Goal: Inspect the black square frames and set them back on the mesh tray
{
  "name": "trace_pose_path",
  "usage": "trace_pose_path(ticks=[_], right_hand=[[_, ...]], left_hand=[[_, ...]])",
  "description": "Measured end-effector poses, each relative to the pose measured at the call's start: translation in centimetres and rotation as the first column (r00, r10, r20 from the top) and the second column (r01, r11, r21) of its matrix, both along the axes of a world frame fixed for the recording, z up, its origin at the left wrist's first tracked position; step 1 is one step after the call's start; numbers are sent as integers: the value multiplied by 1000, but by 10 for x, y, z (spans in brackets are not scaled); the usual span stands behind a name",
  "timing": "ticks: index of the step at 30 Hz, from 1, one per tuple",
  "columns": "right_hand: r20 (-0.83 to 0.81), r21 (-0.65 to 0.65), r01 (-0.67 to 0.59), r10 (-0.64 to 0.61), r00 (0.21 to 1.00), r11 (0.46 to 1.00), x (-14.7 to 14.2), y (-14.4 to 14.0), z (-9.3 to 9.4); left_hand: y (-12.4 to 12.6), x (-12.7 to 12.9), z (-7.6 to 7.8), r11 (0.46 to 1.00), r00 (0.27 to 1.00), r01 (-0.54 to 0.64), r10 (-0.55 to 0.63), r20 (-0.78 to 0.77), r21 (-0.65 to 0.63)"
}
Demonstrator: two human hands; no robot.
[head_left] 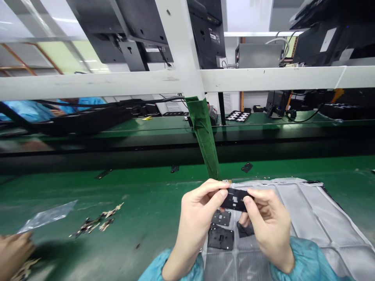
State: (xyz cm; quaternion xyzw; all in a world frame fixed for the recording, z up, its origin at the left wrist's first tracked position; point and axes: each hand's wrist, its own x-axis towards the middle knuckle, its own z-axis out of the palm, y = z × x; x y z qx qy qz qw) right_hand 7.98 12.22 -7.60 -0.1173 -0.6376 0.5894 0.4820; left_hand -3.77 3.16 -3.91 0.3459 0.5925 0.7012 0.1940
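Left hand [197, 207] and right hand [268, 218] each pinch one end of a flat black plastic part [235, 199], held above a grey mat [307, 218] on the green tabletop [146, 207]. Similar black parts [221, 237] lie on the mat directly below.

left hand [197, 207]: pinching the left end of a small black plate [235, 199], held up over the grey mat [316, 210]
right hand [268, 218]: thumb on the plate's right end
mat: three more black plates [221, 236] lying flat just under the hands
counter [140, 207]: green, little pile of metal clips [96, 222] and a clear bag [48, 215] off left
bottom-left corner: someone else's hand [13, 249]
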Motion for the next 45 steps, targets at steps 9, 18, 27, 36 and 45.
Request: trace_pose_path(ticks=[9, 18, 27, 36, 45], right_hand=[[563, 438, -102, -184, 805, 893, -43, 39, -82], [665, 510, -210, -227, 711, 834, -49, 38, -114], [599, 426, -219, -92, 796, 878, -48, 40, -117], [581, 378, -242, -26, 813, 894, -54, 43, -117], [563, 369, -268, 16, 826, 890, -51, 44, -114]], left_hand=[[11, -88, -48, 944, 940, -287, 245, -237, -164], [13, -120, -83, 898, 971, -171, 85, -222, -405], [14, -121, -81, 910, 966, -128, 24, -259, -395], [21, -120, -100, 891, 969, -32, -84, -233, -453], [22, -115, -101, 865, 941, 27, -191, -279, -501]])
